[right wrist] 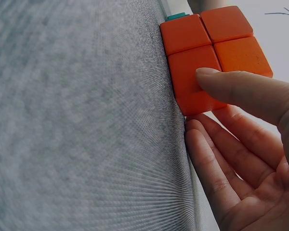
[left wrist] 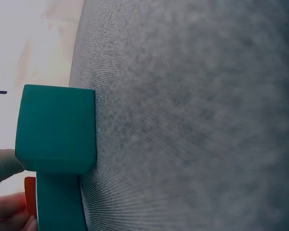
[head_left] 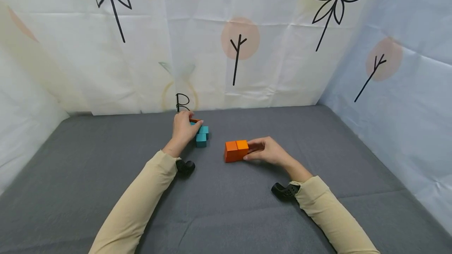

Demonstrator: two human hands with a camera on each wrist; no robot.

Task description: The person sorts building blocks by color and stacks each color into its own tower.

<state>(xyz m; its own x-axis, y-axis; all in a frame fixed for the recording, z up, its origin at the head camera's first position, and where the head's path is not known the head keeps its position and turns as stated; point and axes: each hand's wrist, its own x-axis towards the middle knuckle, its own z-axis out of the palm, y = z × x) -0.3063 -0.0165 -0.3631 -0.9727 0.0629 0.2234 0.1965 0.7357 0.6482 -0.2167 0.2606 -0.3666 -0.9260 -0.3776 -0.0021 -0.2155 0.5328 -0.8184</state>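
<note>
My left hand (head_left: 183,130) is at the far side of the table, with thumb and fingers around a flat-looking reddish-orange block (head_left: 195,120). Beside it stand teal blocks (head_left: 201,140), joined in a stepped row. In the left wrist view one teal cube (left wrist: 55,130) is nearest, and the red block (left wrist: 30,196) shows as a thin edge by the fingertips. To the right, my right hand (head_left: 270,153) pinches a group of orange cubes (head_left: 236,151) resting on the table. In the right wrist view the thumb presses the lower orange cube (right wrist: 185,34) group's near face; fingers are partly hidden behind.
The grey cloth-covered table (head_left: 226,207) reaches to a patterned fabric wall (head_left: 201,42) behind, and another fabric wall (head_left: 406,101) stands on the right. Black wrist straps (head_left: 285,191) sit at the sleeve cuffs. A bit of teal (right wrist: 177,16) shows beyond the orange cubes.
</note>
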